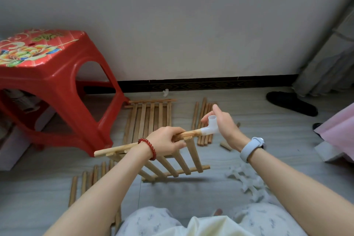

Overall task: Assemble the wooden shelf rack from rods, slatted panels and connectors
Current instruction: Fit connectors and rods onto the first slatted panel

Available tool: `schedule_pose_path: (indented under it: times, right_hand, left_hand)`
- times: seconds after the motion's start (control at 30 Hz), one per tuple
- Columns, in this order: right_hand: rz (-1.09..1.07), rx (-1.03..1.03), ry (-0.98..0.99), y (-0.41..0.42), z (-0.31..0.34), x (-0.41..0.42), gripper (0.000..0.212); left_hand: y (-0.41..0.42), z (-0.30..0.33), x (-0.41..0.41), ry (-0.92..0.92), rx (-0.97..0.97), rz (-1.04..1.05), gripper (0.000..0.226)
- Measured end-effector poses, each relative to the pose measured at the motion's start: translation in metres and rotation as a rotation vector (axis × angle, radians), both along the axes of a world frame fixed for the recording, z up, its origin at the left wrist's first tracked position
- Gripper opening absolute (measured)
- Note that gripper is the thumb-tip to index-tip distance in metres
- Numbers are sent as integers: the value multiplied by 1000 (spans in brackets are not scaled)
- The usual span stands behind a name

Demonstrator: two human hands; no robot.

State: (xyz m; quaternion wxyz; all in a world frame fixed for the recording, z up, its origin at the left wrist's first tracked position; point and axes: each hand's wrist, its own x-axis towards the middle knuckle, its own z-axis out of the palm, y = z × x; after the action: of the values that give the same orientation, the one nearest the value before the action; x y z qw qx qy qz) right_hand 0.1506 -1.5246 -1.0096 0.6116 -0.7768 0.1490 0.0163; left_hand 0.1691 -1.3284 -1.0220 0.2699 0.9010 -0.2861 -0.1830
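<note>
Floor point(249, 113): grey, bounded by wall and red stool point(55, 90) at left.
Held slatted panel point(172, 161): lifted, tilted, over open floor.
Left hand point(166, 142): fingers curled round its top rod.
Right hand point(224, 122): fingers pinch white connector point(209, 127) on rod end.

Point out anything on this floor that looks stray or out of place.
One white connector lies alone by the dark baseboard, far from the heap of connectors near the person's right arm. It looks stray. The rods and the flat slatted panel lie in orderly groups.
</note>
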Motion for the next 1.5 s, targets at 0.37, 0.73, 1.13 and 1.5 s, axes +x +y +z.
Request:
schedule_pose_path:
  times: [0.37,0.73,1.13,1.5]
  right_hand:
    - [-143,264,-83,5,-32,9,50]
    - [248,142,-165,3,-7,26,25]
    - [707,-966,-378,20,-46,2,21]
    - [709,-1078,-440,62,-101,-25,19]
  left_hand:
    - [-24,-18,10,-149,19,77,25]
    - [4,29,33,226,-622,463,30]
    - [52,0,5,304,-981,696,68]
    - [76,-67,-45,162,-1079,933,35]
